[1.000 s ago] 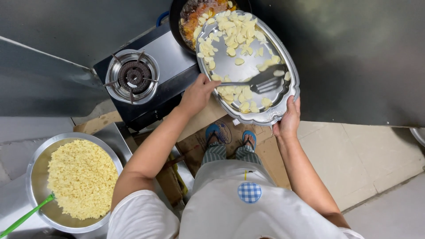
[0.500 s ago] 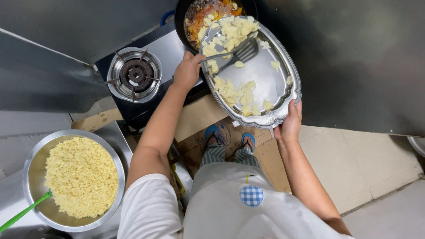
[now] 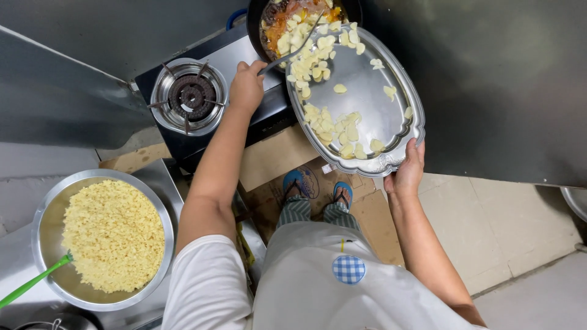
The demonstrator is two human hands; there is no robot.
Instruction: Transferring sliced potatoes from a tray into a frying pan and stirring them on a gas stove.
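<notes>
Gripping the near rim of the oval steel tray (image 3: 373, 73) with my right hand (image 3: 406, 171), fingers curled around its scalloped edge, I hold it tilted so its far end overlaps the rim of the dark pan (image 3: 260, 27) on the stove. My left hand (image 3: 246, 85) is closed around the handle of a metal spatula (image 3: 293, 52), whose blade lies among the pale cut pieces (image 3: 312, 61) crowded at the tray's upper edge, right where it meets the pan. More pieces sit along the tray's left side and lower end, with bare metal between them.

Left of my hand, the free burner (image 3: 191, 96) stands near, just beside my wrist. A dark steel wall runs close along the tray's right side. Below, my feet stand on flattened cardboard (image 3: 275, 159). Well apart at lower left sits a round steel bowl (image 3: 43, 214) of yellow crumbly food, a green handle (image 3: 30, 284) resting on its edge.
</notes>
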